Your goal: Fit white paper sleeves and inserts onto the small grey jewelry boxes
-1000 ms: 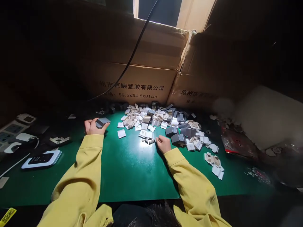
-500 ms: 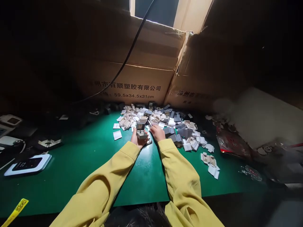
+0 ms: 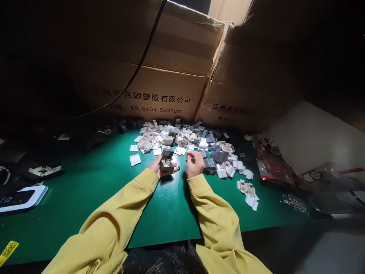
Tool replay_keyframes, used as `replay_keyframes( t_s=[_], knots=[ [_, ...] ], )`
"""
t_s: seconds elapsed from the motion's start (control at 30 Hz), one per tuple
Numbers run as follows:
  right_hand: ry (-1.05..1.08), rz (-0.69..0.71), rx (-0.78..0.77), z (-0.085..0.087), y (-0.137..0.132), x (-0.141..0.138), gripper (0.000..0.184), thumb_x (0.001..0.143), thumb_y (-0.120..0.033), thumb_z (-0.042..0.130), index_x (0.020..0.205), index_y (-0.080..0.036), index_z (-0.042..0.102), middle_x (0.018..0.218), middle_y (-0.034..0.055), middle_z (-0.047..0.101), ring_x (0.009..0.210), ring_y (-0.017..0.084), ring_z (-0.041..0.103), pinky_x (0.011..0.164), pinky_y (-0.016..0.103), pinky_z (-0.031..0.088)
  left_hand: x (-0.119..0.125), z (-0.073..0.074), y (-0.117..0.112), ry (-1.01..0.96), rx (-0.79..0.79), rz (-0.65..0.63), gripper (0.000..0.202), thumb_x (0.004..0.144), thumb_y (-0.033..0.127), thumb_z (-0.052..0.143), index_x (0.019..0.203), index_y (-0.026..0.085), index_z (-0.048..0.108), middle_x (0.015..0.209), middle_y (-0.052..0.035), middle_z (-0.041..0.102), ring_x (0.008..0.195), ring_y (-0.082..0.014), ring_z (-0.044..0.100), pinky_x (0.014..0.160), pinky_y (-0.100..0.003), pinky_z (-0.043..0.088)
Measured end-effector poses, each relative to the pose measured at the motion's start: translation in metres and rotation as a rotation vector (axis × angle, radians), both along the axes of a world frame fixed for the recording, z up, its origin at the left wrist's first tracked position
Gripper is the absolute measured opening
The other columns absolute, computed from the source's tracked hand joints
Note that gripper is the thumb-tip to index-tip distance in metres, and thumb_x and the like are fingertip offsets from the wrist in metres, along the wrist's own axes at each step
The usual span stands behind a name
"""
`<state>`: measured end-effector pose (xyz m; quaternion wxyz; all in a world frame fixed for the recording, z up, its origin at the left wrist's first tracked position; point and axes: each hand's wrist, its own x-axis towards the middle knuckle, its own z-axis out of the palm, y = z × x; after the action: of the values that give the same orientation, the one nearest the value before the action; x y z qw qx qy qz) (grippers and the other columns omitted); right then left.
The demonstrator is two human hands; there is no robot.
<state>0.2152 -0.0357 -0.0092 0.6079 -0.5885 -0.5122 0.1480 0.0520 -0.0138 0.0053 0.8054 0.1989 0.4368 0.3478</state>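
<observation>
Centred now, having moved from the table's left within a second, the left hand (image 3: 156, 166) grasps an open dark box (image 3: 167, 164) before a pile of small pieces (image 3: 182, 137). Beside it, the right hand (image 3: 195, 164) is curled; whether it pinches anything, I cannot tell.

A black cable (image 3: 142, 57) crosses in front of printed cardboard (image 3: 171, 82), with a white-edged device (image 3: 24, 198) at left on the green worktop (image 3: 165, 222) and a red-printed packet (image 3: 273, 167) at right.
</observation>
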Motion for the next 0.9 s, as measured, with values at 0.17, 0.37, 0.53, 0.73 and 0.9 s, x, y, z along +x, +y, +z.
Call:
replay_keyframes(
  t_s=[0.17, 0.37, 0.53, 0.73, 0.9],
  knots=[
    [-0.445, 0.253, -0.018, 0.004, -0.009, -0.008, 0.029, 0.095, -0.038, 0.046, 0.091, -0.025, 0.072, 0.096, 0.0102, 0.068, 0.092, 0.022, 0.061, 0.076, 0.032, 0.051, 0.006, -0.003, -0.002, -0.004, -0.042, 0.057, 0.055, 0.101, 0.048, 0.023, 0.109, 0.010, 0.062, 0.073, -0.0114, 0.069, 0.064, -0.0237, 0.069, 0.061, -0.040, 0.058],
    [-0.688, 0.452, -0.100, 0.001, -0.009, -0.016, 0.029, 0.096, -0.032, 0.048, 0.088, -0.027, 0.074, 0.088, 0.0045, 0.072, 0.085, 0.018, 0.062, 0.064, 0.025, 0.043, 0.016, -0.009, -0.003, -0.061, -0.007, 0.185, 0.046, 0.102, 0.034, 0.030, 0.120, 0.006, 0.061, 0.081, -0.0118, 0.071, 0.065, -0.0177, 0.066, 0.065, -0.030, 0.056],
    [-0.735, 0.481, -0.106, 0.002, -0.007, -0.011, 0.023, 0.093, -0.028, 0.054, 0.085, -0.028, 0.075, 0.089, 0.0021, 0.074, 0.082, 0.015, 0.062, 0.059, 0.023, 0.039, 0.013, -0.012, -0.007, -0.133, 0.084, 0.141, 0.048, 0.103, 0.032, 0.028, 0.109, 0.006, 0.067, 0.083, -0.0125, 0.072, 0.074, -0.0194, 0.068, 0.062, -0.028, 0.054],
    [-0.879, 0.487, -0.131, 0.008, -0.009, -0.014, 0.021, 0.093, -0.025, 0.056, 0.088, -0.028, 0.076, 0.087, 0.0000, 0.075, 0.077, 0.013, 0.061, 0.057, 0.023, 0.035, 0.009, -0.019, -0.009, -0.192, 0.161, 0.104, 0.048, 0.103, 0.032, 0.029, 0.102, 0.004, 0.068, 0.083, -0.0123, 0.073, 0.072, -0.0162, 0.068, 0.067, -0.026, 0.056],
    [-0.968, 0.473, -0.208, 0.015, -0.011, -0.017, 0.023, 0.093, -0.021, 0.057, 0.093, -0.030, 0.078, 0.090, -0.0012, 0.076, 0.078, 0.013, 0.064, 0.055, 0.024, 0.035, 0.008, -0.026, -0.006, -0.187, 0.156, 0.101, 0.048, 0.102, 0.033, 0.031, 0.097, 0.006, 0.070, 0.083, -0.0137, 0.073, 0.078, -0.0183, 0.069, 0.071, -0.027, 0.056]
  ],
)
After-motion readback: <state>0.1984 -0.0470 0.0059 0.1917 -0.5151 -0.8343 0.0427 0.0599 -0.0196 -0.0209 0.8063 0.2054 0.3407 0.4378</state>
